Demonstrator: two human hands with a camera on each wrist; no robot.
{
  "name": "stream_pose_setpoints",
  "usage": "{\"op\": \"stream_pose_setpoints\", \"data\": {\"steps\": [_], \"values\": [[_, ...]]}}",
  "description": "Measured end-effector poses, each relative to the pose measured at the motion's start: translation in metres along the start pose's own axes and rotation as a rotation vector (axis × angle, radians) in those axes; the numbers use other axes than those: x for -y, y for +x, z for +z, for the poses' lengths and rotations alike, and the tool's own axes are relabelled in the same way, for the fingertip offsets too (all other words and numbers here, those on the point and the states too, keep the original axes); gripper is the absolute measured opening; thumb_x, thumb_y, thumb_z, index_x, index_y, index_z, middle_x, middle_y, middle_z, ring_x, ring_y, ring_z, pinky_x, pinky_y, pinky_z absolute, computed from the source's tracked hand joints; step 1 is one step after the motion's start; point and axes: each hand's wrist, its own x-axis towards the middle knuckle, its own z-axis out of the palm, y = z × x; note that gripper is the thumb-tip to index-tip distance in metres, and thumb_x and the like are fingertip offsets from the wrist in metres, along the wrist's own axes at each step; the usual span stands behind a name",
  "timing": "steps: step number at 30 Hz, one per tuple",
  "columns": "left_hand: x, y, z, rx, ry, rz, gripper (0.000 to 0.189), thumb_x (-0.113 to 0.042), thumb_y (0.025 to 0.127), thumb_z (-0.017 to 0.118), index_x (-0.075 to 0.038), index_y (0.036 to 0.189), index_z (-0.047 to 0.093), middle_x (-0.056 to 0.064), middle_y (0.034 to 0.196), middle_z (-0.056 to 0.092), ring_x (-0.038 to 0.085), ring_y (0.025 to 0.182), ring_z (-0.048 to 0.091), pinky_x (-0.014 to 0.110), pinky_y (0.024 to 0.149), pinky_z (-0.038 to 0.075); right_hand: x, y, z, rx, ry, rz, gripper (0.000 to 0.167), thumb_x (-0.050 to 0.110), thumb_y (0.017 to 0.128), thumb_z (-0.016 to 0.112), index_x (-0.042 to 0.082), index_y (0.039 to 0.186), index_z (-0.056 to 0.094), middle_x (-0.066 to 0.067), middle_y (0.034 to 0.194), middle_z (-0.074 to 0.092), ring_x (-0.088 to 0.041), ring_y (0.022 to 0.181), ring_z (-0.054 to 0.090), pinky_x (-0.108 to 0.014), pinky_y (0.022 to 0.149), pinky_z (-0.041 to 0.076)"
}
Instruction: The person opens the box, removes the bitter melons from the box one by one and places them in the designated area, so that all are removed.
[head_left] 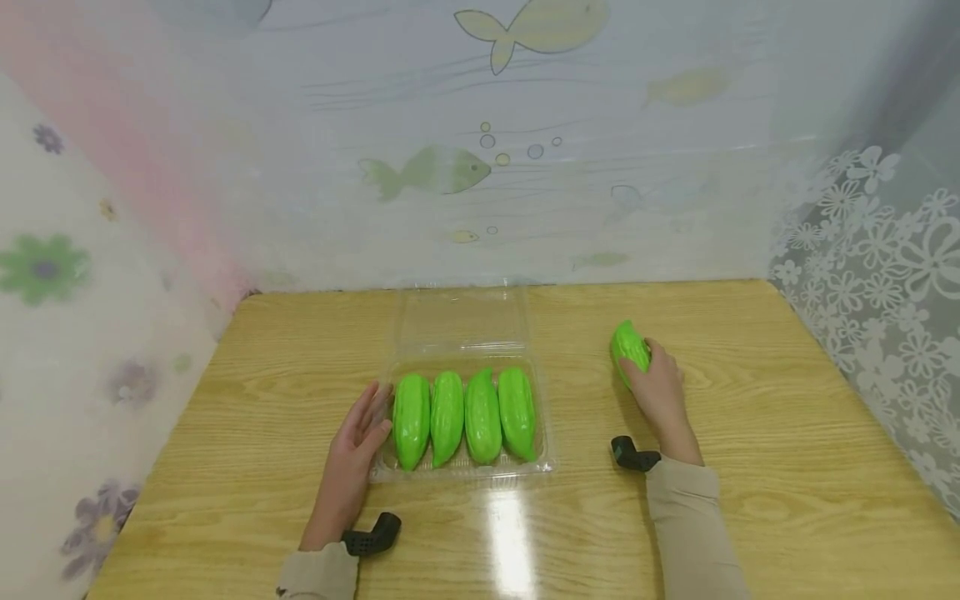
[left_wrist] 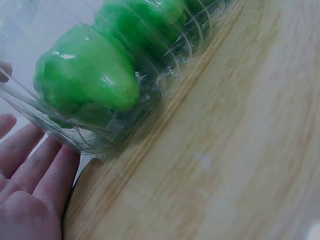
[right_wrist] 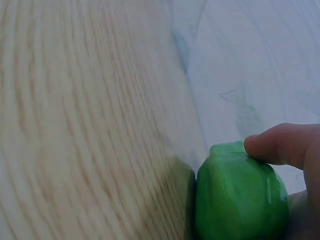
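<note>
A clear plastic clamshell box (head_left: 547, 467) holds several bright green, ribbed bitter melons (head_left: 483, 417) side by side, its lid (head_left: 462, 321) tipped back toward the wall. My left hand (head_left: 348, 458) is at the box's left side, the thumb at its rim. In the left wrist view, fairly straight fingers (left_wrist: 37, 162) reach the clear wall beside the nearest melon (left_wrist: 85, 70). To the right of the box, my right hand (head_left: 660, 392) grips another bitter melon (head_left: 627, 346) between thumb and fingers. The right wrist view shows that melon (right_wrist: 240, 195) low over the wood, a finger pressed on its top.
The wooden table (head_left: 577, 533) meets a wall covering printed with fish (head_left: 450, 171) at the back. A flowered sheet (head_left: 112, 375) stands at the left, a lacy floral one (head_left: 877, 250) at the right. Black wrist cameras (head_left: 375, 535) stick out from both sleeves.
</note>
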Motion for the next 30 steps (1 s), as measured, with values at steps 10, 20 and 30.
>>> {"op": "stream_pose_setpoints", "data": {"steps": [10,20,30], "values": [[-0.012,-0.002,0.003,-0.01,0.024,-0.019,0.056,-0.019,0.094,0.046,-0.019,0.143,0.02,0.0,0.142,0.03,0.011,0.13,0.023,0.009,0.097,0.025,-0.001,0.002,-0.004,0.011,0.068,0.007,0.068,0.039,0.091,0.042,0.005,0.143,0.012,-0.027,0.134,0.026,-0.041,0.116,0.03,-0.056,0.088,0.034],[0.009,0.002,-0.003,0.001,-0.017,-0.011,0.056,-0.021,0.093,0.049,-0.027,0.142,0.022,-0.006,0.141,0.032,0.008,0.129,0.024,0.011,0.097,0.026,-0.002,-0.001,-0.007,0.035,0.098,0.004,0.07,0.042,0.091,0.041,0.006,0.143,0.01,-0.025,0.137,0.024,-0.042,0.121,0.027,-0.058,0.093,0.029],[0.012,0.004,-0.004,-0.002,0.006,0.013,0.056,-0.023,0.092,0.049,-0.026,0.142,0.023,-0.007,0.14,0.033,0.007,0.129,0.025,0.012,0.098,0.027,-0.002,-0.003,-0.009,0.025,0.125,-0.003,0.066,0.039,0.093,0.038,0.006,0.143,0.012,-0.025,0.136,0.024,-0.041,0.118,0.03,-0.055,0.091,0.033]]}}
